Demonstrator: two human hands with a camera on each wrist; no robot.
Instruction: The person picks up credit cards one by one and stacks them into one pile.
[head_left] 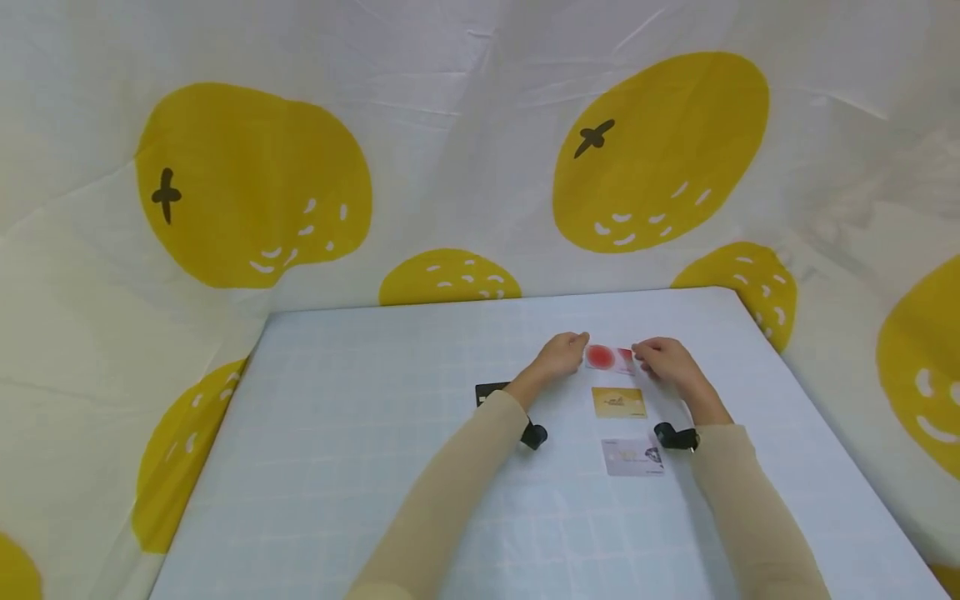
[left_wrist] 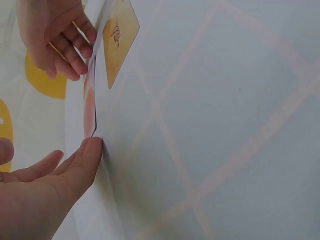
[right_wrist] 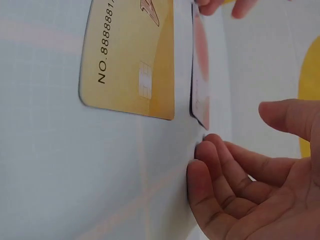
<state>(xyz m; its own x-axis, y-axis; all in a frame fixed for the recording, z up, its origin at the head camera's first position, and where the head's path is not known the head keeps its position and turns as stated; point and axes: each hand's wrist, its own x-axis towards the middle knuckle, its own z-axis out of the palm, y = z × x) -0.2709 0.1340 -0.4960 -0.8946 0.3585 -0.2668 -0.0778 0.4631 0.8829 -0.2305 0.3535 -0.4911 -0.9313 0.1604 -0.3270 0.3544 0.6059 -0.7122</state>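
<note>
A white card with a red circle point(head_left: 601, 357) lies flat at the far side of the table, between the two hands. My left hand point(head_left: 564, 355) is at its left end, fingertips touching the edge and thumb held apart in the left wrist view. On the other side my right hand point(head_left: 667, 360) has its fingers bent loosely on the tabletop near the card's right corner, with the thumb spread away. A gold card point(head_left: 619, 402) with a chip and number lies just nearer. Closer still is a silver-grey card point(head_left: 633, 457).
A black card point(head_left: 489, 391) lies left of the row, partly hidden under the left forearm. The table point(head_left: 337, 433) has a pale checked cover. Behind it hangs a white cloth point(head_left: 457, 167) with large yellow fruit shapes. Dark wrist cameras sit on both wrists.
</note>
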